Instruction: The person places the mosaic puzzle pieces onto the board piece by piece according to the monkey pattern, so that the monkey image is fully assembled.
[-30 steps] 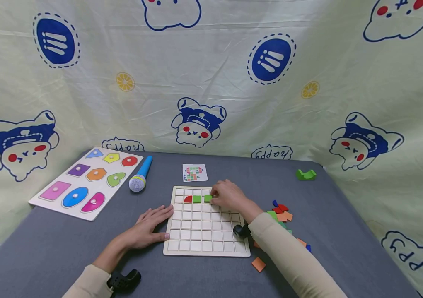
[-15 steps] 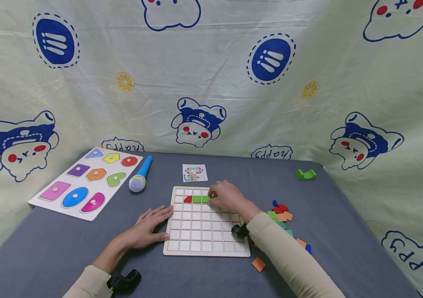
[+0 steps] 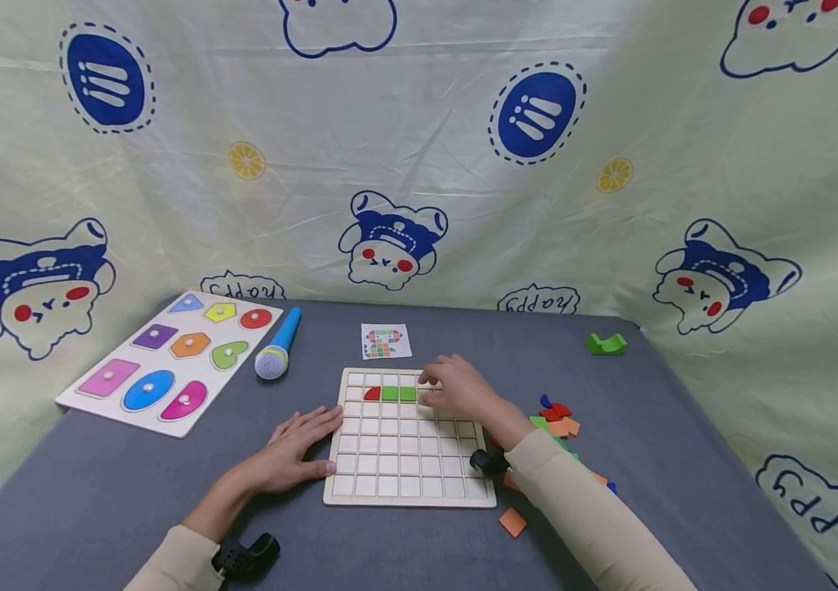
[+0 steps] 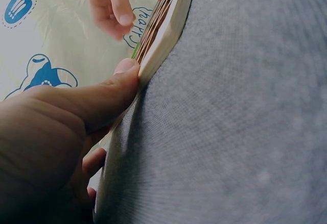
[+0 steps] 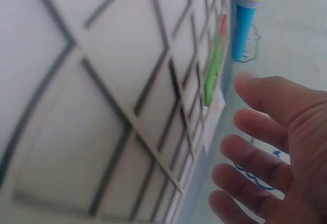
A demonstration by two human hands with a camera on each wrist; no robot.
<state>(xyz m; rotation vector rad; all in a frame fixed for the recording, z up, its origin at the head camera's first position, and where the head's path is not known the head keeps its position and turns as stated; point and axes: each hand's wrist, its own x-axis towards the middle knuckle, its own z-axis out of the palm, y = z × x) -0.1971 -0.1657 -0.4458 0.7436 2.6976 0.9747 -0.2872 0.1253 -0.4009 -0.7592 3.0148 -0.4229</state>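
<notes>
A pale wooden grid board (image 3: 409, 465) lies on the grey table. In its second row from the far side sit a red rounded piece (image 3: 372, 394) and two green squares, the left green square (image 3: 390, 394) touching or nearly touching the right green square (image 3: 408, 394). My left hand (image 3: 287, 451) rests against the board's left edge with fingers extended; its thumb (image 4: 122, 76) touches the rim in the left wrist view. Just right of the green squares, my right hand (image 3: 463, 392) hovers over the board. Its fingers (image 5: 250, 157) are spread and hold nothing.
Loose coloured tiles (image 3: 559, 427) lie right of the board, partly behind the right sleeve, with one orange square (image 3: 513, 522) nearer. Beyond the board is a pattern card (image 3: 386, 341). A toy microphone (image 3: 278, 349) and shape puzzle (image 3: 119, 406) stand left; a green curved block (image 3: 606, 345), far right.
The second green square has slid left beside the first and now lies in its cell. My right hand has let go of it and drawn slightly right. The left hand has not moved.
</notes>
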